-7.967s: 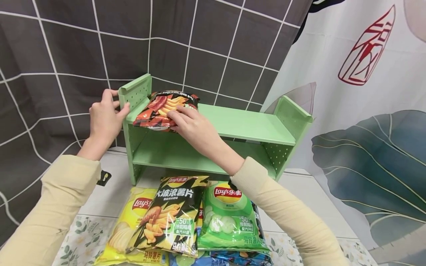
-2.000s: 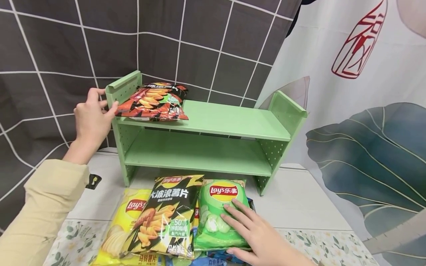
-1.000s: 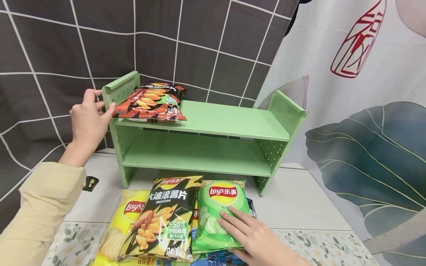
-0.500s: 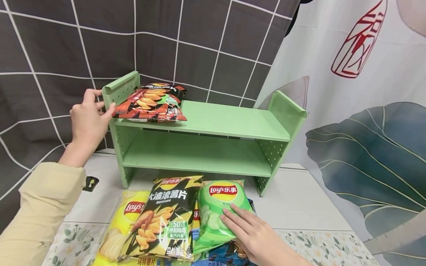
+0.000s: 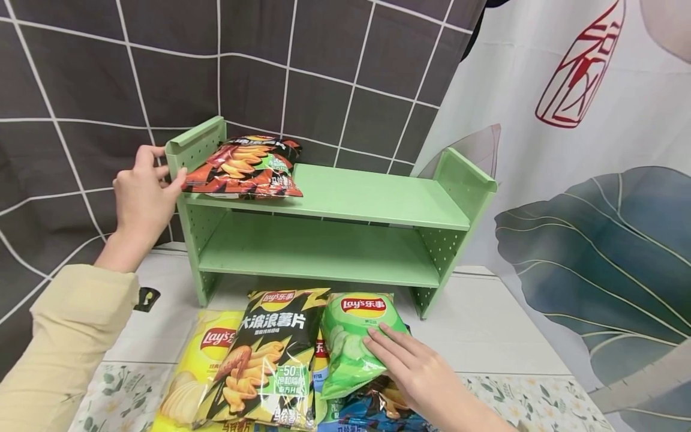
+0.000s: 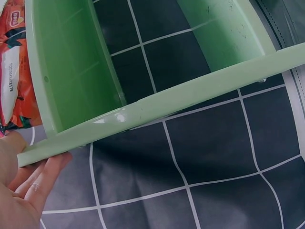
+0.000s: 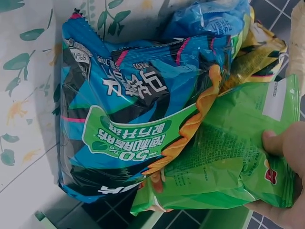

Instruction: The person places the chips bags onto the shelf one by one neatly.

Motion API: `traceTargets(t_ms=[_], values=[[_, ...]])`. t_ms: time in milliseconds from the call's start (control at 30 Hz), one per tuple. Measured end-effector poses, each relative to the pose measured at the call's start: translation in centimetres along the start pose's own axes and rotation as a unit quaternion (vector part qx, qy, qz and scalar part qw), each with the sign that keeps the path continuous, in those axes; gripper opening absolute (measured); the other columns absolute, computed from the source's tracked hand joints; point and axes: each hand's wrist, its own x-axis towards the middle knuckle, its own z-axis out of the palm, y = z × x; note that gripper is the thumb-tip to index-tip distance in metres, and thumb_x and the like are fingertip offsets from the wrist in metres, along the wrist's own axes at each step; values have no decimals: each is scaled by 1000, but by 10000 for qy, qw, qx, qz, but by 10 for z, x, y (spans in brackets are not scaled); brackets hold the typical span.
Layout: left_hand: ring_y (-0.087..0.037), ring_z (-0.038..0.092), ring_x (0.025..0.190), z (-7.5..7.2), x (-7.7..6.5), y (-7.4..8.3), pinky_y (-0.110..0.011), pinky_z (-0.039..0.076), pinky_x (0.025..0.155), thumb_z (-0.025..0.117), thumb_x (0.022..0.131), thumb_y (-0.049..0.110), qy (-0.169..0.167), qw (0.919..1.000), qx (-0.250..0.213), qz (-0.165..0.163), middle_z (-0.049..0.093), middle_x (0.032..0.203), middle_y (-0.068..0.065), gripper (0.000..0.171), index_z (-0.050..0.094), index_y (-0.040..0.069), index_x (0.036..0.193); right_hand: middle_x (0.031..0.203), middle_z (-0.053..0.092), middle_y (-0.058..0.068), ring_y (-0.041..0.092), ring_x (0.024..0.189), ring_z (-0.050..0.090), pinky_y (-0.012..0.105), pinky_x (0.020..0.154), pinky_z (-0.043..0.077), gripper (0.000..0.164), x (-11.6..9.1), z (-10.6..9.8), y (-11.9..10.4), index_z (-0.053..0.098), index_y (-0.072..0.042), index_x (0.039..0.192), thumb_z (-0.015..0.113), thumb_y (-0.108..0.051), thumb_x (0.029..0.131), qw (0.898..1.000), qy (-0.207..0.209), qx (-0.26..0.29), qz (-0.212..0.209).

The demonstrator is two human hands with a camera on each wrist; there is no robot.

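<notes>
My left hand (image 5: 143, 198) grips the left side panel of a green two-tier shelf rack (image 5: 372, 193), with its thumb at the panel's front edge. In the left wrist view, fingertips (image 6: 61, 160) curl against the panel's outer face. My right hand (image 5: 423, 375) holds a green bag of potato chips (image 5: 345, 342), thumb on the back and straight fingers across the front. The bag tilts, its lower edge lifted off a blue chip bag (image 7: 138, 90). On the rack's upper tier, against the left panel, lies a red and black chip bag (image 5: 248, 171).
In front of the rack, a black and gold chip bag (image 5: 270, 360) overlaps a yellow one (image 5: 191, 378). A light blue bag (image 7: 205, 21) lies partly hidden beneath. The lower tier (image 5: 318, 246) is bare. A dark gridded curtain (image 5: 345, 84) hangs behind.
My right hand let go of the red and black bag on the upper tier, came down to the green bag and lifted its lower edge, uncovering more blue bag. My left hand stays on the panel.
</notes>
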Motion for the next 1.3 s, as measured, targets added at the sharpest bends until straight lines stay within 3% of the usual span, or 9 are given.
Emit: traceTargets(t_ms=[367, 667, 900, 1033, 1300], values=[[-47, 67, 88, 0, 0, -1, -55, 44, 86, 65, 89, 12, -35, 10000, 5, -18, 66, 102, -30, 37, 54, -6, 120, 126, 64, 15, 32, 112, 63, 35, 88, 53, 52, 0, -6, 7, 55, -4, 133, 15, -12, 101, 9999, -27, 62, 138], [-47, 67, 89, -1, 0, -1, -55, 44, 86, 65, 89, 13, -56, 10000, 21, -43, 66, 102, -30, 38, 54, -5, 120, 127, 65, 13, 32, 113, 63, 36, 90, 52, 49, -3, -10, 11, 57, -6, 131, 19, -15, 103, 9993, 80, 14, 379], [-47, 67, 88, 0, 0, -1, -54, 43, 86, 65, 89, 12, -44, 10000, 8, -43, 66, 102, -30, 37, 54, -6, 120, 128, 64, 13, 32, 114, 62, 34, 93, 50, 47, -8, -13, 15, 57, -8, 132, 26, -8, 97, 9985, 70, 58, 538], [-47, 67, 87, 0, 0, -1, -54, 43, 86, 65, 89, 13, -53, 10000, 22, -46, 66, 102, -29, 38, 54, -5, 120, 128, 64, 12, 31, 114, 62, 33, 90, 52, 48, -9, -16, 15, 58, -8, 131, 20, -15, 103, 9982, 106, -49, 592], [-46, 67, 87, 0, 0, -2, -54, 43, 86, 65, 89, 14, -63, 10000, 46, -59, 67, 102, -28, 38, 54, -5, 120, 126, 66, 8, 28, 116, 62, 29, 92, 51, 43, -9, -24, 18, 61, -11, 129, 26, -16, 104, 9978, 355, -64, 549]])
